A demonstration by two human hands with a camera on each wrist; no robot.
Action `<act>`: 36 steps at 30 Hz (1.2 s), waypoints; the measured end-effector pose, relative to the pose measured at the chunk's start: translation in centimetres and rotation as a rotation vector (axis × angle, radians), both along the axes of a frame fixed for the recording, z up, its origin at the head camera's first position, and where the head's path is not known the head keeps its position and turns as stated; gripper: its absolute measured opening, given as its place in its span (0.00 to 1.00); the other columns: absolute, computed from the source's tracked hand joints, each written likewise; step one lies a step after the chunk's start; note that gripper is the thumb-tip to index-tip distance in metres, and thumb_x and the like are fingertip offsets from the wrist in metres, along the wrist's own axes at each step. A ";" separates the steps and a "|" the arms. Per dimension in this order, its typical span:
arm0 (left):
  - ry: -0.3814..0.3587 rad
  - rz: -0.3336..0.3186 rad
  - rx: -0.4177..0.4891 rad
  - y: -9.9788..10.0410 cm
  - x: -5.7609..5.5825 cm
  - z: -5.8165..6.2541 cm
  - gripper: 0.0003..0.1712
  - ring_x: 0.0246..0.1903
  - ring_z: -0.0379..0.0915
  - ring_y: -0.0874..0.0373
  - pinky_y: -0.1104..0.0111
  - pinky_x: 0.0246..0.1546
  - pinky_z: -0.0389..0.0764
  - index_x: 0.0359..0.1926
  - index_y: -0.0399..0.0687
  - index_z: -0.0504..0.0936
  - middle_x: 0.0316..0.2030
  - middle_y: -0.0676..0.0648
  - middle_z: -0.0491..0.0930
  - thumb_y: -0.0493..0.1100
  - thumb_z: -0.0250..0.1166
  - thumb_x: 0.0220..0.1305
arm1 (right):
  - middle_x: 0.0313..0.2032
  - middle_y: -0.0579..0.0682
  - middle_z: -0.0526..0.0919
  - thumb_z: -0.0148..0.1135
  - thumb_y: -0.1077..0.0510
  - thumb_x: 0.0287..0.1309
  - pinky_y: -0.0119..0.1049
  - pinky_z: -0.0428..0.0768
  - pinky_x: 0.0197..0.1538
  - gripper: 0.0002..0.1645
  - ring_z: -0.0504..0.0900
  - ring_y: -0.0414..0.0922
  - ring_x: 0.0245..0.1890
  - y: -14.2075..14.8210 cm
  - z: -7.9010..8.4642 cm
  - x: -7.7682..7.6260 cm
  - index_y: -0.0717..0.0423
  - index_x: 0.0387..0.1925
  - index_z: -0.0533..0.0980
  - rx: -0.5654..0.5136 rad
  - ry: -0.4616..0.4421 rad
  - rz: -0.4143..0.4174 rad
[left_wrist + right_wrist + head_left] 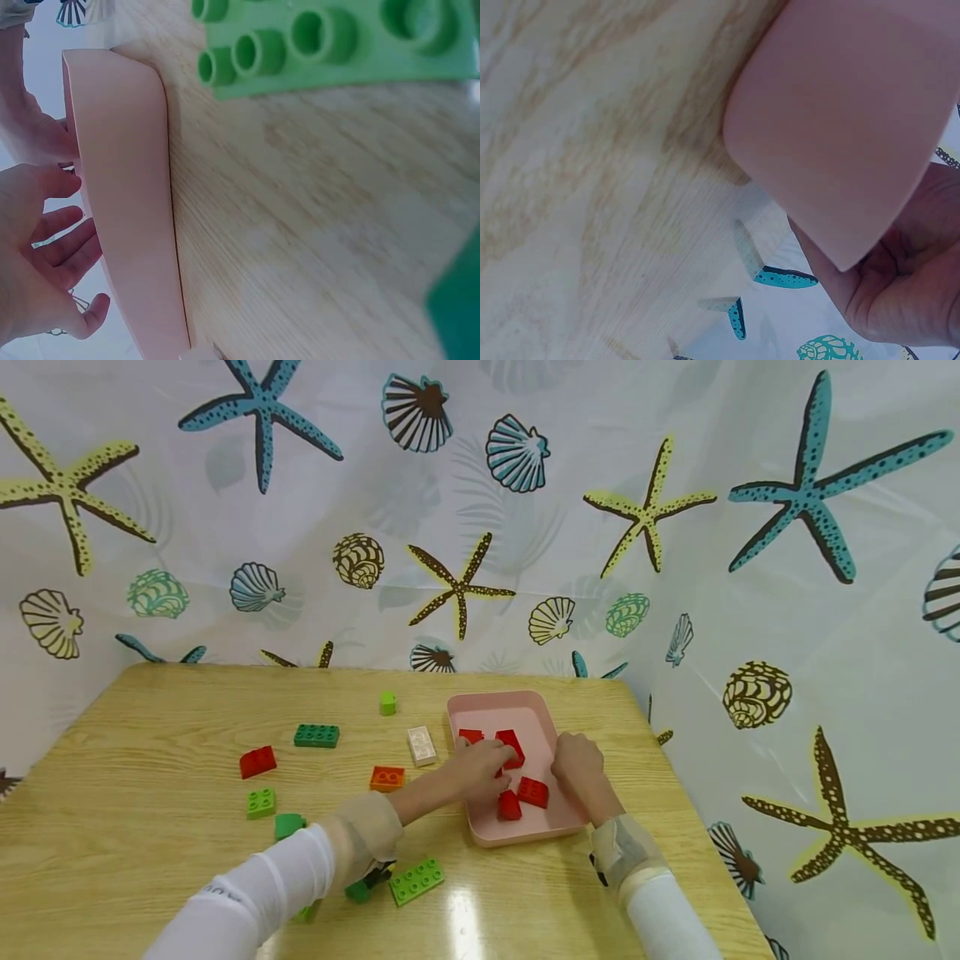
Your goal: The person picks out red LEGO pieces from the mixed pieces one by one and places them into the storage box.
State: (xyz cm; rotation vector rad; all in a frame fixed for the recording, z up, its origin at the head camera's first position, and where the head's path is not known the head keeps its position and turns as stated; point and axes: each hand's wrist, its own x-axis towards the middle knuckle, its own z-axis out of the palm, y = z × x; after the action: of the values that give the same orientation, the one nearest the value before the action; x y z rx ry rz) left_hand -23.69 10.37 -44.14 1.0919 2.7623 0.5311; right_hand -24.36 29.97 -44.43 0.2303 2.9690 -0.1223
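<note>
A pink tray (525, 840) holds several red building blocks, among them one near the back (510, 747) and another at the front right (533, 792). Over the tray's left side reaches my left hand (480, 768), which partly hides a red block. In the left wrist view its fingers (64, 247) are spread and loosely bent above the tray's rim, with nothing seen between them. My right hand (578, 766) grips the tray's right rim; the right wrist view shows the hand (907, 277) wrapped over the tray's wall (840, 127).
Left of the tray lie a white block (422, 746), an orange block (387, 778), a dark green block (317, 736), a red block (258, 762) and light green blocks, one long (417, 882) near the front. A patterned curtain (465, 510) borders the wooden table (172, 827).
</note>
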 end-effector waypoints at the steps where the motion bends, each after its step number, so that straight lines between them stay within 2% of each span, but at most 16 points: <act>1: -0.005 0.003 -0.002 -0.2 -0.1 0.1 0.19 0.53 0.73 0.55 0.45 0.57 0.64 0.58 0.49 0.80 0.53 0.49 0.79 0.44 0.64 0.68 | 0.23 0.55 0.75 0.60 0.65 0.62 0.37 0.77 0.26 0.05 0.77 0.48 0.24 0.0 0.0 0.0 0.65 0.32 0.77 0.003 -0.003 -0.001; 6: -0.013 0.012 0.014 -1.1 -0.6 0.2 0.19 0.54 0.73 0.53 0.41 0.58 0.64 0.58 0.47 0.80 0.52 0.47 0.79 0.43 0.65 0.68 | 0.23 0.54 0.75 0.61 0.65 0.61 0.36 0.76 0.26 0.04 0.76 0.48 0.24 -0.1 0.1 -0.1 0.65 0.33 0.77 -0.002 -0.012 -0.009; 16: -0.021 0.046 0.020 -2.3 -1.3 0.0 0.16 0.50 0.74 0.55 0.52 0.46 0.65 0.56 0.51 0.80 0.49 0.49 0.79 0.44 0.64 0.68 | 0.23 0.55 0.75 0.61 0.65 0.61 0.35 0.75 0.27 0.05 0.76 0.48 0.24 -0.1 0.3 -0.1 0.65 0.34 0.76 -0.015 -0.018 -0.019; 26: -0.001 0.079 -0.021 -3.4 -1.8 -0.1 0.16 0.49 0.74 0.53 0.47 0.48 0.69 0.56 0.49 0.80 0.51 0.48 0.79 0.43 0.63 0.68 | 0.23 0.55 0.75 0.59 0.65 0.62 0.38 0.78 0.28 0.04 0.77 0.48 0.25 -0.1 -0.2 0.2 0.65 0.33 0.76 0.004 -0.014 -0.016; 36: -0.016 0.092 0.034 -5.0 -2.3 -0.2 0.17 0.51 0.73 0.52 0.45 0.48 0.67 0.56 0.47 0.81 0.53 0.46 0.77 0.41 0.63 0.68 | 0.23 0.54 0.76 0.62 0.64 0.61 0.37 0.77 0.28 0.05 0.77 0.48 0.24 -0.2 0.0 -0.1 0.66 0.35 0.77 -0.008 -0.030 -0.016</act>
State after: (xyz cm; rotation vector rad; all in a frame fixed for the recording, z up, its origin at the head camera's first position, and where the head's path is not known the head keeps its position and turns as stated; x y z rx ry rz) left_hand -25.96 5.41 -44.37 0.9666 2.8100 0.5969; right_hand -24.45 29.80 -44.42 0.2533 2.9367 -0.1312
